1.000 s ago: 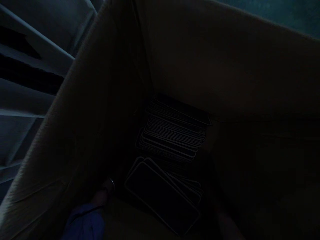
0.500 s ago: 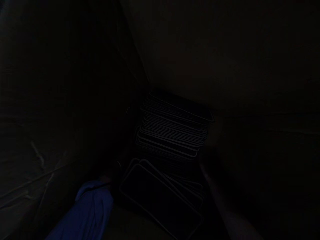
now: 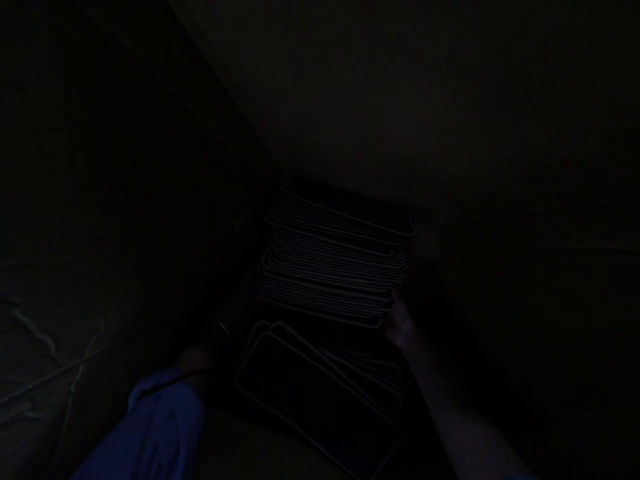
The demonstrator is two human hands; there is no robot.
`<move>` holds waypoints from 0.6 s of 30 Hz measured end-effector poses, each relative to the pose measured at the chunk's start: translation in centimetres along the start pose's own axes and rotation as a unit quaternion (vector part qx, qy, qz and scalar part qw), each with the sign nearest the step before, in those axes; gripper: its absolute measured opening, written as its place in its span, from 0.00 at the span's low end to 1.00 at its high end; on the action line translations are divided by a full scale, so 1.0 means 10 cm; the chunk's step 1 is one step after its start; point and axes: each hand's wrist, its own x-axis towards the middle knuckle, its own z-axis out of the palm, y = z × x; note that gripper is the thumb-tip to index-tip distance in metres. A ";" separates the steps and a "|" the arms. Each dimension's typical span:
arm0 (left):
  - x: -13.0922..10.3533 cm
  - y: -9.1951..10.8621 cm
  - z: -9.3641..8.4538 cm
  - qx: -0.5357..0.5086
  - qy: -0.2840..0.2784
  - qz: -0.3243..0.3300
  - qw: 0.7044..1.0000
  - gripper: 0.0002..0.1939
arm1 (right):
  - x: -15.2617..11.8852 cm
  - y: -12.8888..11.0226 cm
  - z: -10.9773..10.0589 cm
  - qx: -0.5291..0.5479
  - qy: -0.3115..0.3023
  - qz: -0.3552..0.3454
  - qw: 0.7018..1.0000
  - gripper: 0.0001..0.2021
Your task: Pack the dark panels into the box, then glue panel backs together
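Note:
The view is very dark. A row of thin, dark rectangular panels (image 3: 330, 267) with rounded corners and pale rims leans closely packed. My right hand (image 3: 400, 327) is at the right end of the row, its fingers curled against the panel edges and partly lost in shadow. My left hand (image 3: 235, 313) reaches toward the left end, below a pale band at the wrist and a blue sleeve; its fingers are hidden in the dark. Nearer to me, several loose panels (image 3: 320, 400) of the same kind lie overlapped at a slant.
What look like cardboard box walls rise around the panels: a far wall (image 3: 350, 113), a left wall (image 3: 125, 167) and a right wall (image 3: 540, 300). Creased strips (image 3: 35, 333) show on the left wall.
The view has shifted slightly, moving the row left in the picture. My right hand shows more clearly at the row's end. The front panels of the row now sit closer together.

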 end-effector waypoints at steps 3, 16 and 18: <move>-0.04 0.23 0.04 -0.028 -0.010 0.007 1.000 0.26 | -0.19 -0.22 0.13 0.083 -0.038 -0.004 0.996 0.16; -0.01 0.62 0.52 -0.055 0.057 0.067 0.995 0.28 | -0.33 -0.67 0.71 0.173 -0.108 0.021 0.979 0.22; -0.08 0.45 0.39 0.015 0.097 0.069 0.993 0.28 | -0.31 -0.68 0.73 0.166 -0.097 0.029 0.981 0.21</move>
